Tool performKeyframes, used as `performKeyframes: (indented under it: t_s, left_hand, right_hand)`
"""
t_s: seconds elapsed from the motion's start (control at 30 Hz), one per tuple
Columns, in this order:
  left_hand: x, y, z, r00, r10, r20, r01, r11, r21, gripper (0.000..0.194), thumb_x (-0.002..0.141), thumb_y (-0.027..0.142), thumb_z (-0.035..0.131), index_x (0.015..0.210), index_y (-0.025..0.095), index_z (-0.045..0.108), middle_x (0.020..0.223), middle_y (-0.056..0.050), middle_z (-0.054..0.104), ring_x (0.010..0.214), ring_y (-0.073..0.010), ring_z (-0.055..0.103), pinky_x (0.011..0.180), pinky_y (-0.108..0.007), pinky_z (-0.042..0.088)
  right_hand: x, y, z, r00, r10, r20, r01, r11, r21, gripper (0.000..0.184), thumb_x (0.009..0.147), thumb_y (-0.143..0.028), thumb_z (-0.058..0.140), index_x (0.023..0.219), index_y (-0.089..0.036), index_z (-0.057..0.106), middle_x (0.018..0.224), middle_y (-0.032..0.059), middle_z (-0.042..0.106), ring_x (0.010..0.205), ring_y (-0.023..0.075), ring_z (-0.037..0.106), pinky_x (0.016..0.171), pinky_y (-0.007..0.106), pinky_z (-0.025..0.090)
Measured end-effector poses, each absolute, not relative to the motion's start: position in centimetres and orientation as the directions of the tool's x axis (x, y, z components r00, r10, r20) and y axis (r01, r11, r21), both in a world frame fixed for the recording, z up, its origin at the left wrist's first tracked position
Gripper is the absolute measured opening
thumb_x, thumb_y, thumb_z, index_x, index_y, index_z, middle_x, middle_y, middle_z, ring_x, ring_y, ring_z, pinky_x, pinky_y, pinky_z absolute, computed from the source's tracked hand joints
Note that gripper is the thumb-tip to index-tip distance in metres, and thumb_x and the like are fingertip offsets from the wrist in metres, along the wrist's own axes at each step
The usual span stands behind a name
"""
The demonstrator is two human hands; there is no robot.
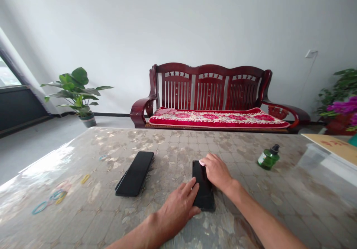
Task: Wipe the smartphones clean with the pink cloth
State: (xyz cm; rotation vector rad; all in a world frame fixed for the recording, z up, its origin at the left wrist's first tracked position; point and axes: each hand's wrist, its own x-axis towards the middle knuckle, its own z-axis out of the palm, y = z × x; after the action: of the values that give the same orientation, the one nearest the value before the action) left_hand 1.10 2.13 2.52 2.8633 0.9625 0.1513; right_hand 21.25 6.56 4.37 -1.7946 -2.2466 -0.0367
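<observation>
Our left hand lies spread against the right phone on the bench; our right hand curls over its far end, pinch unclear. Work there looks unfinished; left phone untouched.

Soft daylight comes from the window at far left, throwing white glare along the left edge of the worktop; the near right is duller. The wall looks pale grey, softly shaded. Wide-angle distortion slants the side lines, and fine detail is slightly smeared.
</observation>
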Motion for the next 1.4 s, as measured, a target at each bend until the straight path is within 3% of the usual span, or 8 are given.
performKeyframes:
  t_s: [0.27, 0.53, 0.83, 1.1, 1.27, 1.4]
  left_hand:
    - [1.1, 2.1, 2.0, 0.762, 0.643, 0.074, 0.624, -0.761, 0.179, 0.064, 0.088, 0.037, 0.071, 0.143, 0.013, 0.047, 0.149, -0.017, 0.045, 0.13, -0.0312, 0.051, 0.108, -0.038, 0.043]
    - [1.0, 2.2, 2.2, 0.766, 0.641, 0.058, 0.62, -0.759, 0.197, 0.063, 0.09, 0.038, 0.069, 0.144, 0.014, 0.046, 0.15, -0.017, 0.044, 0.133, -0.0313, 0.047, 0.111, -0.039, 0.04]
    - [1.0, 2.1, 2.3, 0.775, 0.629, 0.07, 0.609, -0.771, 0.188, 0.063, 0.089, 0.036, 0.07, 0.143, 0.013, 0.047, 0.15, -0.018, 0.043, 0.133, -0.0321, 0.048, 0.11, -0.041, 0.042]
    - [1.0, 2.1, 2.3, 0.772, 0.633, 0.063, 0.612, -0.766, 0.198, 0.064, 0.089, 0.037, 0.071, 0.143, 0.011, 0.047, 0.15, -0.018, 0.044, 0.134, -0.0311, 0.047, 0.111, -0.039, 0.041]
    - [0.9, 2.2, 2.2, 0.772, 0.631, 0.07, 0.606, -0.765, 0.219, 0.062, 0.089, 0.037, 0.071, 0.142, 0.013, 0.048, 0.149, -0.017, 0.045, 0.136, -0.0306, 0.044, 0.112, -0.039, 0.039]
    - [0.9, 2.0, 2.7, 0.772, 0.631, 0.084, 0.605, -0.768, 0.208, 0.059, 0.088, 0.034, 0.073, 0.139, 0.013, 0.051, 0.146, -0.016, 0.049, 0.129, -0.031, 0.051, 0.109, -0.041, 0.043]
  right_hand:
    - [21.4, 5.3, 4.7, -0.309, 0.934, 0.178, 0.924, 0.339, -0.176, 0.019, 0.093, -0.014, 0.053, 0.091, -0.022, 0.07, 0.094, 0.0039, 0.065, 0.095, 0.0184, 0.059, 0.085, 0.026, 0.041]
    - [20.6, 5.4, 4.7, -0.296, 0.929, 0.221, 0.945, 0.319, -0.076, 0.018, 0.096, -0.012, 0.049, 0.096, -0.019, 0.065, 0.095, 0.0051, 0.066, 0.094, 0.0207, 0.06, 0.083, 0.03, 0.043]
    - [21.2, 4.5, 4.5, -0.298, 0.916, 0.268, 0.92, 0.35, -0.177, 0.027, 0.096, -0.008, 0.047, 0.096, -0.022, 0.071, 0.093, 0.0039, 0.065, 0.096, 0.02, 0.056, 0.084, 0.029, 0.043]
    - [21.2, 6.8, 3.9, -0.235, 0.936, 0.264, 0.947, 0.281, -0.154, 0.028, 0.096, -0.008, 0.046, 0.099, -0.022, 0.07, 0.095, 0.0053, 0.065, 0.097, 0.0204, 0.055, 0.084, 0.028, 0.042]
    - [21.4, 5.7, 4.0, -0.258, 0.933, 0.249, 0.923, 0.314, -0.221, 0.032, 0.095, -0.005, 0.044, 0.102, -0.022, 0.071, 0.095, 0.0044, 0.064, 0.095, 0.0184, 0.055, 0.084, 0.026, 0.041]
    - [21.5, 5.0, 4.1, -0.299, 0.923, 0.243, 0.91, 0.352, -0.219, 0.031, 0.095, -0.006, 0.045, 0.1, -0.022, 0.071, 0.093, 0.0042, 0.063, 0.095, 0.0183, 0.055, 0.083, 0.026, 0.041]
